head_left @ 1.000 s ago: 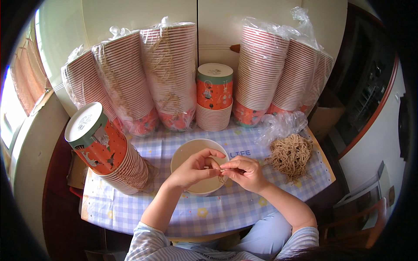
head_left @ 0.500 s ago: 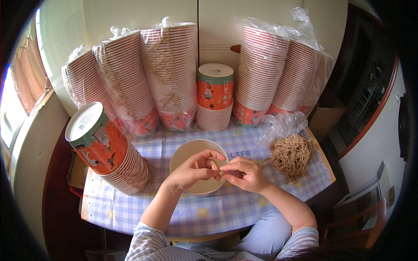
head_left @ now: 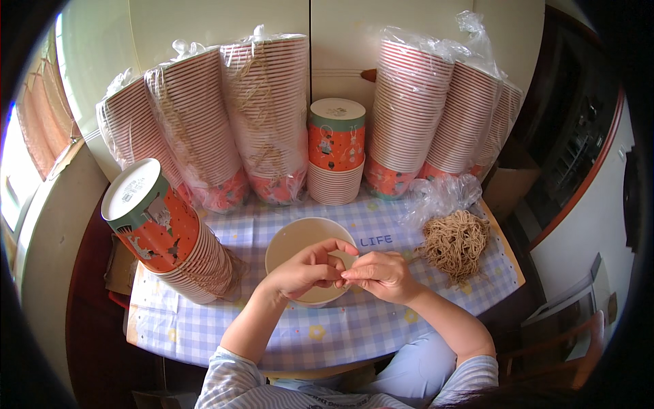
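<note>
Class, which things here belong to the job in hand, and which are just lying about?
Seemingly in use:
left hand and right hand, close together
white bowl below
tan string pile, probably

Seemingly lying about:
bagged cup stacks
crumpled clear plastic
cardboard box

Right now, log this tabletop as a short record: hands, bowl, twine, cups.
left hand: over bowl, curled
right hand: meets left hand at fingertips
held: too hidden to tell
bowl: round, pale inside
twine: tangled heap at right, beside crumpled plastic
bagged stacks: at back, cups rim-up
middle stack: between bagged stacks, cups upside down
left stack: cups upside down
</note>
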Demonstrator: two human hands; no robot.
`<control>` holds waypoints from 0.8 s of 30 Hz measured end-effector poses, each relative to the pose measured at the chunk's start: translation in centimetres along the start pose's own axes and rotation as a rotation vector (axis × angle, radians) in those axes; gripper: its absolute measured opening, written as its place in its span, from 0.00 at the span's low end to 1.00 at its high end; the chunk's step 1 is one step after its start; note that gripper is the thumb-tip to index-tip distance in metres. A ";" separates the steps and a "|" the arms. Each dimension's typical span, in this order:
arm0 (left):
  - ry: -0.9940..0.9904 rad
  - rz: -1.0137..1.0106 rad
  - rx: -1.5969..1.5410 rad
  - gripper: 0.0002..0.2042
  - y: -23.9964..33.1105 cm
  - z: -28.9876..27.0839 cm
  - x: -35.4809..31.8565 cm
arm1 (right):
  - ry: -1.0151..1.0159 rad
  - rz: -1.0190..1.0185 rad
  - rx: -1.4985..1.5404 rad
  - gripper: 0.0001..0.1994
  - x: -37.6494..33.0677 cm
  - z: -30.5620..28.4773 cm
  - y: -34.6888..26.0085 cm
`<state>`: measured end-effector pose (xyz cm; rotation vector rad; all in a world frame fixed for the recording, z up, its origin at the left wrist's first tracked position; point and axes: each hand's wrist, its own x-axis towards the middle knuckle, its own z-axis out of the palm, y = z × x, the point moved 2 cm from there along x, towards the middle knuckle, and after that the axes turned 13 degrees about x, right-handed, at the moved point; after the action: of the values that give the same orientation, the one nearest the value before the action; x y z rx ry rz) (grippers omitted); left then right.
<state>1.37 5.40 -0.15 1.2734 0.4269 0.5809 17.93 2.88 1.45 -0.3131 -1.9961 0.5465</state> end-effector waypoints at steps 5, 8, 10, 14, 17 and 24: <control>-0.006 -0.008 0.008 0.19 -0.2 0.0 0.0 | 0.011 -0.015 0.008 0.13 -0.1 0.1 0.0; -0.011 -0.018 -0.003 0.19 -0.2 0.0 0.0 | -0.003 -0.018 -0.004 0.13 0.0 0.0 0.0; -0.004 -0.030 -0.002 0.19 -0.1 0.1 0.0 | -0.007 -0.017 -0.008 0.12 0.1 -0.1 -0.1; 0.012 -0.030 0.006 0.18 0.2 0.2 -0.1 | 0.026 0.050 -0.001 0.06 0.0 0.1 0.0; 0.018 0.051 0.141 0.17 -0.1 -0.3 -0.1 | 0.068 0.143 0.019 0.05 0.1 0.0 -0.1; 0.118 0.104 0.459 0.09 0.5 -0.4 -0.5 | 0.122 0.233 0.040 0.03 -0.1 -0.4 0.3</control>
<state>0.68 5.51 0.19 1.7124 0.6185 0.6716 18.32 3.19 1.41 -0.5459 -1.8405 0.6958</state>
